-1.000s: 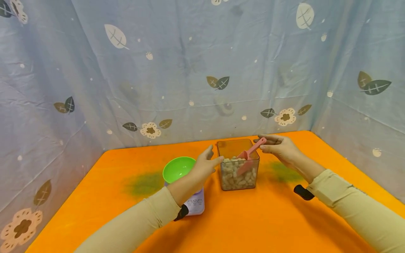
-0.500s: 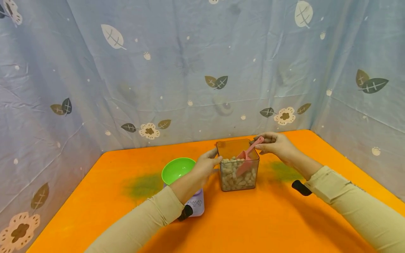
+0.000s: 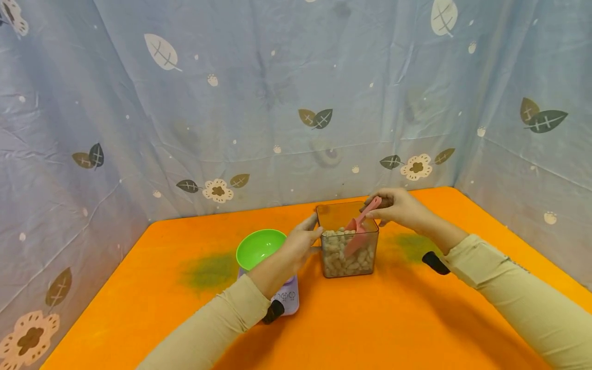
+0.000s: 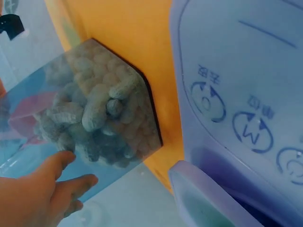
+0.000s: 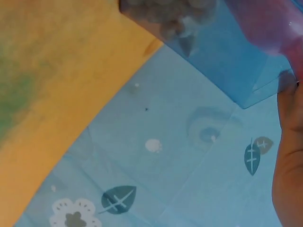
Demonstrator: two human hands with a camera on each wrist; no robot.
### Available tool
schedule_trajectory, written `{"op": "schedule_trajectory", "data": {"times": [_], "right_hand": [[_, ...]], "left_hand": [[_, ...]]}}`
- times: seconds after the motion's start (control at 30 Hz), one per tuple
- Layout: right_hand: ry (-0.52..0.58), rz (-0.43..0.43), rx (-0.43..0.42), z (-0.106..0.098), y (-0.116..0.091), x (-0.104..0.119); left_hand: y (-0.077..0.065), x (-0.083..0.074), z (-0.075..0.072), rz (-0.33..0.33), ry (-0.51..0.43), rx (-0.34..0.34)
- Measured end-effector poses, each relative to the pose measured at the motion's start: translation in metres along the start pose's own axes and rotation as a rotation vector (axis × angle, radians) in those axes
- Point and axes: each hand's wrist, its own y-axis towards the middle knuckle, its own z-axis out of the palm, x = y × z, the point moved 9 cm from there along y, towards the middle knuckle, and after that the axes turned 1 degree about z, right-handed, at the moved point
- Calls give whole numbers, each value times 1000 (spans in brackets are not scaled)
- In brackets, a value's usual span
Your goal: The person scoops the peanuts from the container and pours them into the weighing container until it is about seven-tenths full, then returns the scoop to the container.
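A clear square box [image 3: 347,257] of unshelled peanuts [image 3: 339,264] stands on the orange tabletop. Inside leans a pink scoop [image 3: 357,234], its blade among the nuts and its handle rising over the right rim. My right hand [image 3: 400,210] pinches this handle between thumb and fingers; in the right wrist view only part of the hand [image 5: 292,156] shows at the edge. Against the box's left side rests my left hand [image 3: 296,244], its thumb by the front corner. The left wrist view has its fingers fairly straight along the clear wall.
Left of the box, a purple kitchen scale [image 3: 288,298] carries a green bowl [image 3: 260,247]; my left forearm partly covers both. Behind the table [image 3: 351,329] and along its sides hangs a patterned blue curtain [image 3: 277,92].
My left hand has moved right to meet the box's side. My right hand has come left, from beside the scoop handle to gripping it, and the handle has shifted slightly left.
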Motion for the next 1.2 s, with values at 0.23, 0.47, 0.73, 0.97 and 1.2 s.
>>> {"op": "schedule_trajectory", "data": {"times": [0.23, 0.47, 0.73, 0.97, 1.2], "right_hand": [[113, 8, -4, 6, 3, 0], [253, 13, -68, 8, 5, -2], [259, 5, -15, 23, 11, 1], [293, -30, -48, 27, 11, 2], [368, 60, -68, 26, 12, -4]], "left_hand": [[2, 0, 1, 31, -2, 16], [2, 1, 1, 38, -6, 4], [2, 2, -1, 34, -2, -5], [1, 4, 0, 3, 14, 0], [2, 3, 0, 2, 9, 11]]}}
